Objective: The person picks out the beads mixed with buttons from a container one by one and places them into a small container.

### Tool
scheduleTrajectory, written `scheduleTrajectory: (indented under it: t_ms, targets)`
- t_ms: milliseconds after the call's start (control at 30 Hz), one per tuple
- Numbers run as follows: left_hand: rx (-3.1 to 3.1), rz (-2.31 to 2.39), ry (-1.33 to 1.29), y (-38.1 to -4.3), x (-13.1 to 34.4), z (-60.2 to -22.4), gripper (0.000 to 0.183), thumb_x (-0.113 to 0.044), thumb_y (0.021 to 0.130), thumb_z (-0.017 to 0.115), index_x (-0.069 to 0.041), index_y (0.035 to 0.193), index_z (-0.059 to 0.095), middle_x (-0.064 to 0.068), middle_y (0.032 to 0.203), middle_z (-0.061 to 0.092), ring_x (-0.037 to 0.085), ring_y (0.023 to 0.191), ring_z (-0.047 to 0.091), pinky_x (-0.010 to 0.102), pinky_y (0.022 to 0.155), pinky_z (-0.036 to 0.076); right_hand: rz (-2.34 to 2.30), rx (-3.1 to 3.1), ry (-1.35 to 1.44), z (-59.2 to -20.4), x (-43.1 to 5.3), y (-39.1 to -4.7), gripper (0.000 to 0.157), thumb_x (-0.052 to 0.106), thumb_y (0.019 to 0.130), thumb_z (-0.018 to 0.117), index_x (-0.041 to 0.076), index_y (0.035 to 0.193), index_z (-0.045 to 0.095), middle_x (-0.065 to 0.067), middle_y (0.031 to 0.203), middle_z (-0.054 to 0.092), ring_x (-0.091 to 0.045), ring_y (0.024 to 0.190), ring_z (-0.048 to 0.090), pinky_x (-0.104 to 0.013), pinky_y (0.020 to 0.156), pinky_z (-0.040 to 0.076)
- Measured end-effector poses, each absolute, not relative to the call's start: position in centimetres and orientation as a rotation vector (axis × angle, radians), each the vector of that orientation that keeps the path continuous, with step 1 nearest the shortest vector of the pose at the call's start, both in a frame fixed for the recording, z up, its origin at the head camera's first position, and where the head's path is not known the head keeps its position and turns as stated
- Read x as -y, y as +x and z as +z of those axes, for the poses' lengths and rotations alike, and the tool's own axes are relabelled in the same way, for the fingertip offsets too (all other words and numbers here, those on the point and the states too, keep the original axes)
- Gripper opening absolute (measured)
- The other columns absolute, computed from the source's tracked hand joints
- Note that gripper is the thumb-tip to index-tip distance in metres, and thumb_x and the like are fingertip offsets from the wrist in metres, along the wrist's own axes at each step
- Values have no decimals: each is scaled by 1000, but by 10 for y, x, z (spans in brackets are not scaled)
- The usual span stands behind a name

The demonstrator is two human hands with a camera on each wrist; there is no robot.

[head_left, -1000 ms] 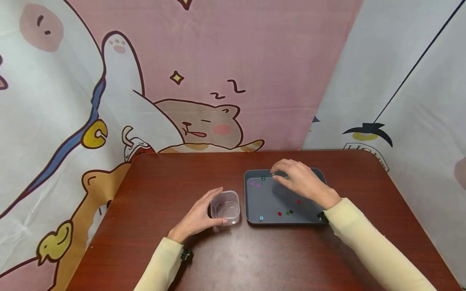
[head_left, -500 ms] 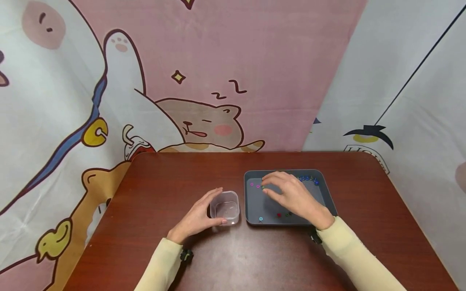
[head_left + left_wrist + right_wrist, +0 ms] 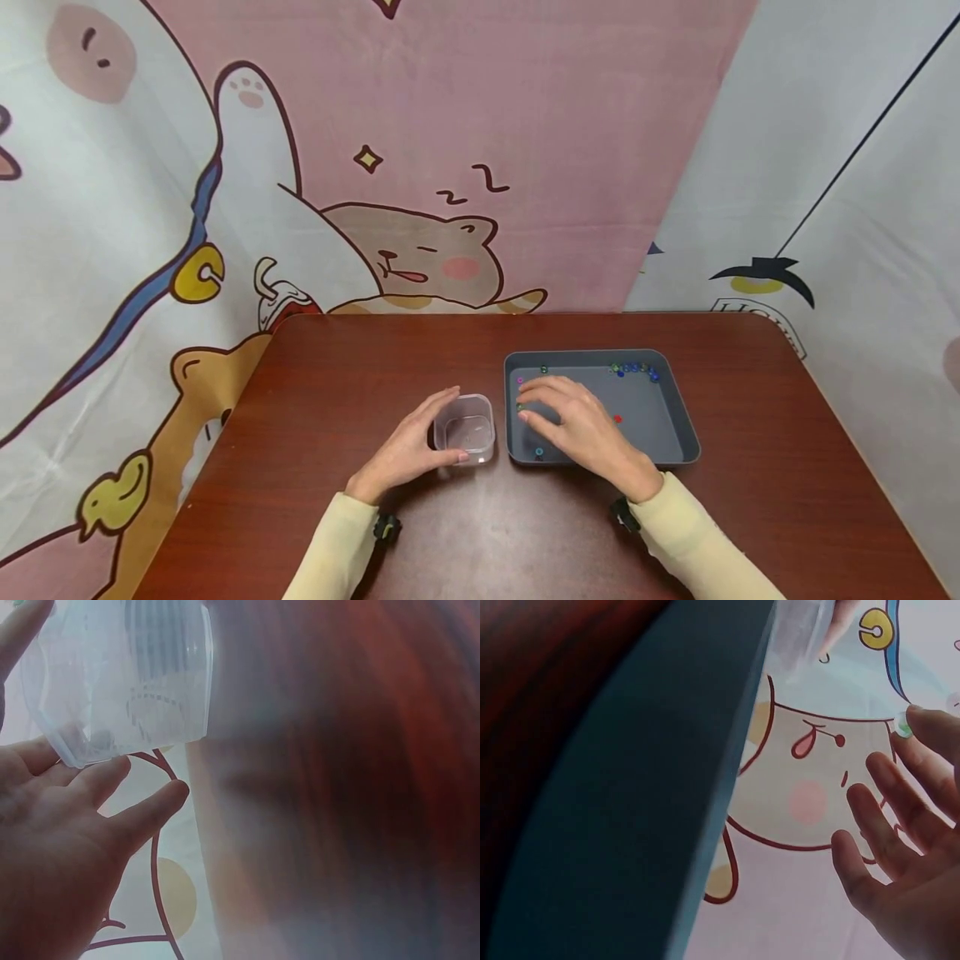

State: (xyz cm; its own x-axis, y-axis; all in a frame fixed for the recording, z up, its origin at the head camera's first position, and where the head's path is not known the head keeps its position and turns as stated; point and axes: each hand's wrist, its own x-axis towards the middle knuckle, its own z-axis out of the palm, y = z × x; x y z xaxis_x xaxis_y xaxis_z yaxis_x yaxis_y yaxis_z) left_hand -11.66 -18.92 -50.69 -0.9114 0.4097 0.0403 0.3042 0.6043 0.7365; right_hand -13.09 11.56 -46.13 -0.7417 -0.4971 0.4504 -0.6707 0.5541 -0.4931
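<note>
Above the left part of the gray tray [image 3: 652, 417], the right hand [image 3: 576, 419], fingers pointing left toward the left hand [image 3: 408, 446] and the clear container [image 3: 467, 432] it grips beside the tray, pinches 1 small greenish bead [image 3: 903, 724].

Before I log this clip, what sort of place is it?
Probably an indoor tabletop workspace: a table, a cartoon backdrop behind it, and on it a tray of tiny pieces.

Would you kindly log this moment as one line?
left hand: holds clear container | right hand: pinches green bead over gray tray | blue beads: near tray's far right corner
</note>
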Motion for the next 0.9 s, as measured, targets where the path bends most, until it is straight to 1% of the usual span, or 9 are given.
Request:
scheduleTrajectory:
  t_ms: [167, 267, 400, 467, 600, 667, 733, 900]
  targets:
    - [-2684, 1198, 604, -117, 189, -506, 98, -43, 82, 88, -27, 162, 35, -5, 165, 36, 20, 149, 37, 52, 117, 37, 975, 2535, 992, -471, -107, -127, 21, 22, 91, 82, 15, 111, 78, 2, 122, 71, -22, 119, 64, -54, 99, 52]
    - [-2681, 1193, 607, -117, 189, -506, 97, -44, 83, 88, -26, 163, 35, -4, 165, 35, 20, 149, 37, 52, 116, 38, 974, 2546, 1011, -475, -101, -125, 21, 22, 91, 82, 14, 111, 78, 3, 122, 71, -21, 118, 64, -53, 98, 52]
    - [-2680, 1195, 614, -117, 189, -507, 97, -44, 84, 87, -20, 163, 36, -2, 165, 36, 22, 148, 39, 53, 115, 39, 960, 2556, 1042, -481, -92, -125, 20, 22, 92, 82, 15, 110, 79, 2, 122, 71, -20, 116, 64, -55, 98, 52]
    - [-2683, 1199, 618, -117, 189, -506, 97, -44, 84, 87, -19, 163, 36, -2, 165, 36, 23, 147, 40, 54, 114, 40, 956, 2555, 1069, -483, -88, -125, 18, 22, 93, 81, 17, 109, 78, 1, 121, 71, -20, 116, 64, -55, 98, 52]
    - [-2683, 1210, 626, -116, 190, -507, 96, -42, 84, 87, -23, 163, 36, -2, 165, 36, 23, 148, 39, 55, 114, 40, 931, 2542, 1121, -486, -81, -125, 14, 24, 94, 78, 19, 108, 78, 0, 120, 72, -19, 115, 64, -54, 98, 52]
    - [-2683, 1210, 624, -116, 190, -507, 96, -41, 84, 88, -26, 163, 35, -3, 165, 35, 23, 148, 38, 54, 115, 39, 914, 2539, 1134, -487, -79, -125, 13, 25, 95, 78, 18, 107, 78, -1, 120, 72, -20, 115, 64, -55, 99, 52]
    - [-2683, 1209, 627, -116, 190, -507, 96, -42, 84, 87, -25, 163, 35, -4, 165, 35, 22, 149, 38, 54, 115, 39, 896, 2532, 1142, -487, -76, -126, 13, 24, 95, 78, 18, 106, 78, -2, 119, 72, -20, 115, 64, -54, 99, 52]
    - [-2685, 1206, 634, -117, 191, -508, 97, -43, 84, 87, -17, 163, 36, -4, 165, 35, 22, 149, 38, 54, 115, 39, 850, 2482, 1179, -491, -71, -127, 13, 23, 94, 79, 15, 105, 79, -4, 118, 72, -21, 115, 64, -46, 98, 53]
